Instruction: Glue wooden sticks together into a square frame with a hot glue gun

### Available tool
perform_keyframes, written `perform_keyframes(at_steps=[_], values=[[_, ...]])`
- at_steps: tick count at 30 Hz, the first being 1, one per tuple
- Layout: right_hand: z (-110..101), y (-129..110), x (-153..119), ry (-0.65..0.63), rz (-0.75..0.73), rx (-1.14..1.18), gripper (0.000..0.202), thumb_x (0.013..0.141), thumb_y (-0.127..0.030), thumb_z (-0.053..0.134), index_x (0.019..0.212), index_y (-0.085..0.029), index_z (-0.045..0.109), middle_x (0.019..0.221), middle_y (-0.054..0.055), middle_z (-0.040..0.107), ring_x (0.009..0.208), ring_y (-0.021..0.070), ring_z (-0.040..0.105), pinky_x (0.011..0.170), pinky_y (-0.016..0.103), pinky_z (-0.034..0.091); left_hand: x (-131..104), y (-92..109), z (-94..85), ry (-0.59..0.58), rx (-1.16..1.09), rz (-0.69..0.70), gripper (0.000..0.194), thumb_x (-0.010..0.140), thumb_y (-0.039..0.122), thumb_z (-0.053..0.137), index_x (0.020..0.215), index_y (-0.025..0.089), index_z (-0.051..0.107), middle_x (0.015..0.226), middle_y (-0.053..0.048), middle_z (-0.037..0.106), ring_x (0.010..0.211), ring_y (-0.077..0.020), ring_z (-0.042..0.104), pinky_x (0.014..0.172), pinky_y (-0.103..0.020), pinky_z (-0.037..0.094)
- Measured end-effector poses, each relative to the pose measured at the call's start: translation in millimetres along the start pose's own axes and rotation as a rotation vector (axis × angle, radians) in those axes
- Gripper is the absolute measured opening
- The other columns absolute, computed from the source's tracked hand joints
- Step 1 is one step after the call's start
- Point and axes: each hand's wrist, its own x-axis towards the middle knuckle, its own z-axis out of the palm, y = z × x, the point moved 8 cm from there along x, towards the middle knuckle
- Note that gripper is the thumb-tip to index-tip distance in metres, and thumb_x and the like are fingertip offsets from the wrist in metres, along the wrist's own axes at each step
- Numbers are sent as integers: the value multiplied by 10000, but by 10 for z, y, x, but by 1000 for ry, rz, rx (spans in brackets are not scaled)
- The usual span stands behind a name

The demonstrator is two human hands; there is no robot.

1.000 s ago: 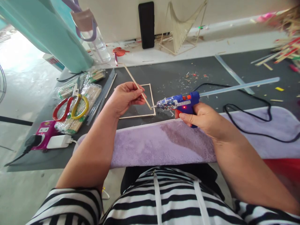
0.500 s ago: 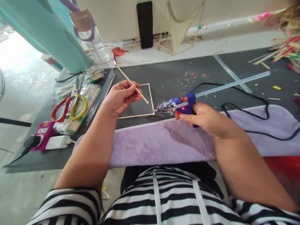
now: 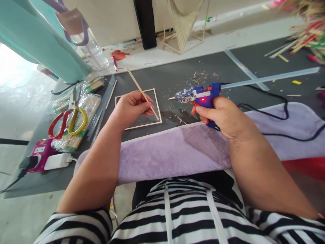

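Note:
Between the fingertips of my left hand (image 3: 135, 108) is a thin wooden stick (image 3: 137, 84), slanting down to the right. Its lower end is at the near right corner of a stick square (image 3: 157, 103) on the dark mat; whether they touch is hard to tell. My fingers and wrist cover part of the square. My right hand (image 3: 220, 117) grips a blue glue gun (image 3: 207, 98) with its red light on and a finger at the trigger. The gun's nozzle points left, a little right of the square. A long clear glue stick (image 3: 274, 79) extends from its back.
Scissors (image 3: 77, 120) lie on bagged sticks (image 3: 87, 105) at the left, near a purple power socket (image 3: 42, 154). A bottle (image 3: 98, 56), a phone (image 3: 145, 25) and a stick model (image 3: 182, 34) stand behind. A purple cloth (image 3: 157, 152) lines the front edge; black cable (image 3: 284, 137) runs right.
The stick in my left hand has come down to the square's near right corner. My right hand has drawn the glue gun away from that corner, up and to the right. The view has shifted slightly.

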Motion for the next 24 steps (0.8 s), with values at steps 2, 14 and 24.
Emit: perform_keyframes(at_steps=[2,14,24], values=[[-17,1,5,12,1,0,218,791,-361,737,913,-219,626,611,-25,567,518,122,464,516,291,362,-22,33,21,-2,38,9,96,796,192,721,875,154,681,751,-16,714,696,-140,721,734,-306,642],[-3,-16,-10,1,-9,-9,220,805,-402,732,922,-242,634,631,-11,569,552,151,495,546,321,388,-44,31,85,-17,-10,-24,81,766,154,750,825,161,695,736,-17,686,740,-167,720,738,-318,629],[7,-16,-11,-10,-16,-10,221,802,-390,731,938,-242,640,647,-4,586,554,149,506,545,323,407,-69,72,147,-47,39,2,103,756,189,764,812,154,685,718,-16,688,736,-166,711,732,-303,620]])
